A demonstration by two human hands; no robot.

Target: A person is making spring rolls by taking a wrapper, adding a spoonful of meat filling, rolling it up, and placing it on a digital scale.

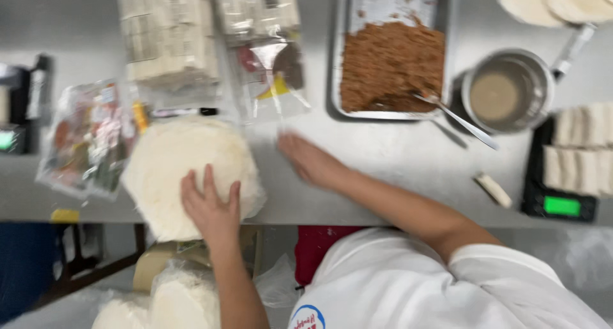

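Note:
My left hand (211, 207) lies flat, fingers spread, on the near edge of a stack of round white dough wrappers (172, 163). The stack sits on the steel table (383, 169) and overhangs its front edge. My right hand (310, 160) is flat and blurred on the bare table just right of the stack, holding nothing. A metal tray (338, 54) of brown minced filling (389, 67) stands beyond it, with a spoon (456, 118) resting at its near right corner.
A small pot (507, 89) of beige liquid stands right of the tray. A scale with a green display (562, 204) carries white folded pieces. Plastic packets (262, 48) lie at the back left. More wrappers (555, 3) are at the far right, and a bag of them (172, 297) sits below the table.

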